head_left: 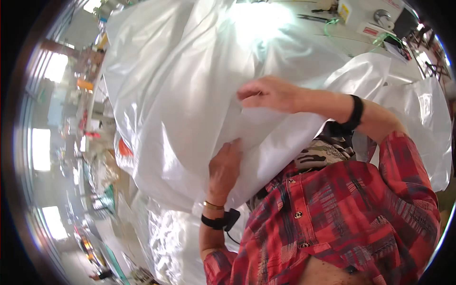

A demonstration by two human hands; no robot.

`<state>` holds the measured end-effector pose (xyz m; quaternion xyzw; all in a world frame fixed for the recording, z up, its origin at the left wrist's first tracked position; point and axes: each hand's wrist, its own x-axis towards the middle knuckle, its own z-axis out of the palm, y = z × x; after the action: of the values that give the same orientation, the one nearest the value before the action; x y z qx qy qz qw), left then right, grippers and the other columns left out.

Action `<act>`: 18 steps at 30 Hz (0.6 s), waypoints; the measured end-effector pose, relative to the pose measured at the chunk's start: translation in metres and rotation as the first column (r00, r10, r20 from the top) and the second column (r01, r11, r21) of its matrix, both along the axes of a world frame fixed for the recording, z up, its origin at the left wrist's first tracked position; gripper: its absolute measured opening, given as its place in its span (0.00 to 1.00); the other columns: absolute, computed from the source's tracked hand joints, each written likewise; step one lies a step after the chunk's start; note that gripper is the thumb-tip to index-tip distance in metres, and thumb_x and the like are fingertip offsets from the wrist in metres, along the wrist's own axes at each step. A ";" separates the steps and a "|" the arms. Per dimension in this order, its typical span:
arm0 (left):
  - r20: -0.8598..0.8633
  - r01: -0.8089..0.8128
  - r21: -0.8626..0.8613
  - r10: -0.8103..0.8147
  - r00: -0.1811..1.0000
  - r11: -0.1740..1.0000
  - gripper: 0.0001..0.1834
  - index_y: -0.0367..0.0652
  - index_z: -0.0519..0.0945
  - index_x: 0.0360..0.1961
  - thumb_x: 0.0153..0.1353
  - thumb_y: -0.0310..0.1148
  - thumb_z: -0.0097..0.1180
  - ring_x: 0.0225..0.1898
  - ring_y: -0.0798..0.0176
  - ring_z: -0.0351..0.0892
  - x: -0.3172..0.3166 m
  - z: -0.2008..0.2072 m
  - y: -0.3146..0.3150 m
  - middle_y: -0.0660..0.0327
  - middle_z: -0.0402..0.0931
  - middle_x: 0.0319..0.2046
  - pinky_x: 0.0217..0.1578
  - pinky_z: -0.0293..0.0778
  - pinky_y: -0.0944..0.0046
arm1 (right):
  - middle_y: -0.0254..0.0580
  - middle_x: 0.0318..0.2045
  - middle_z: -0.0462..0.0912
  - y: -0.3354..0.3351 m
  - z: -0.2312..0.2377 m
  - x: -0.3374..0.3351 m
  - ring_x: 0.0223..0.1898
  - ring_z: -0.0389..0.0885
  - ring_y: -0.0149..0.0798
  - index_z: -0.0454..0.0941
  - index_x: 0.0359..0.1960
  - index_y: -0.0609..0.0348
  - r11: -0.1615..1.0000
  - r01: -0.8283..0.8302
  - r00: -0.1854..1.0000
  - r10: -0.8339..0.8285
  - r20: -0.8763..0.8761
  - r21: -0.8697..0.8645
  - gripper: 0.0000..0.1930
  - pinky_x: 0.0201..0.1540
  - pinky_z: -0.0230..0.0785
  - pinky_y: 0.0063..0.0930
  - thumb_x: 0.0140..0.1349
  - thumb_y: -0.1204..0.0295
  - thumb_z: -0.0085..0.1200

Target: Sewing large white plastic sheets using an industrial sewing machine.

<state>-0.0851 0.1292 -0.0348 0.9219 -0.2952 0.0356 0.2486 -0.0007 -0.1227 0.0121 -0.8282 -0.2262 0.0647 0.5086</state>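
Note:
A large white, slightly see-through plastic sheet [190, 90] spreads in loose folds before me and drapes toward my lap. My right hand [268, 94] is over its middle, fingers curled in a pinch at an edge of the folded-over sheet. Nearer and to the left, my left hand [224, 171] presses against the same fold, its fingers bent together on the plastic. Its fingertips are partly blurred. A black strap circles each wrist, and a small black device sits on the left one.
A white sewing-type machine [370, 19] stands at the far right, with green thread [327, 31] beside it. Dark hand tools [313, 18] lie near its left. More plastic [418, 114] hangs at the right, and crinkled clear plastic [173, 237] lies at lower left.

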 end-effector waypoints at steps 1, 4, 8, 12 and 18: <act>0.166 0.063 0.059 -0.072 0.984 0.996 0.22 0.39 0.75 0.55 0.58 0.23 0.56 0.35 0.50 0.76 0.008 -0.003 -0.007 0.53 0.77 0.38 0.37 0.74 0.58 | 0.47 0.37 0.83 0.009 -0.009 0.008 0.40 0.82 0.40 0.79 0.43 0.65 0.998 0.024 1.000 -0.022 -0.022 0.066 0.20 0.43 0.72 0.31 0.61 0.59 0.57; 0.363 0.063 0.040 -0.073 0.929 0.997 0.20 0.35 0.75 0.52 0.56 0.20 0.52 0.44 0.47 0.76 0.013 -0.012 -0.014 0.49 0.74 0.46 0.44 0.74 0.54 | 0.48 0.35 0.83 0.025 -0.001 0.024 0.39 0.83 0.38 0.79 0.40 0.69 0.967 0.178 0.972 -0.145 -0.184 0.180 0.21 0.41 0.74 0.30 0.61 0.57 0.59; 0.405 -0.026 -0.211 0.112 0.907 0.977 0.17 0.32 0.76 0.48 0.56 0.18 0.47 0.42 0.42 0.75 0.019 -0.021 -0.028 0.43 0.74 0.42 0.46 0.73 0.56 | 0.48 0.38 0.84 0.039 -0.010 0.030 0.39 0.83 0.36 0.78 0.41 0.71 0.884 0.228 0.904 -0.036 -0.426 0.409 0.25 0.44 0.75 0.28 0.62 0.54 0.59; -0.447 0.062 -0.008 -0.059 0.893 0.998 0.15 0.33 0.77 0.47 0.58 0.22 0.48 0.43 0.41 0.75 0.042 -0.035 -0.025 0.45 0.76 0.42 0.45 0.73 0.59 | 0.54 0.46 0.79 0.053 -0.019 0.031 0.42 0.82 0.40 0.73 0.47 0.76 0.952 0.005 0.739 0.202 -0.643 0.306 0.34 0.43 0.76 0.31 0.58 0.51 0.63; -0.207 0.134 -0.675 -0.360 0.909 0.726 0.16 0.40 0.79 0.46 0.58 0.34 0.55 0.44 0.52 0.80 0.025 -0.041 -0.057 0.52 0.82 0.41 0.46 0.74 0.58 | 0.57 0.57 0.71 0.100 -0.036 0.055 0.51 0.78 0.47 0.68 0.55 0.73 0.834 0.359 0.723 0.036 -0.690 0.419 0.37 0.48 0.75 0.41 0.57 0.51 0.63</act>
<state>-0.0602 0.0724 -0.0757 0.7230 -0.3413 -0.0508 0.5984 0.0542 -0.0224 -0.0244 -0.5928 0.0406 0.2485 0.7650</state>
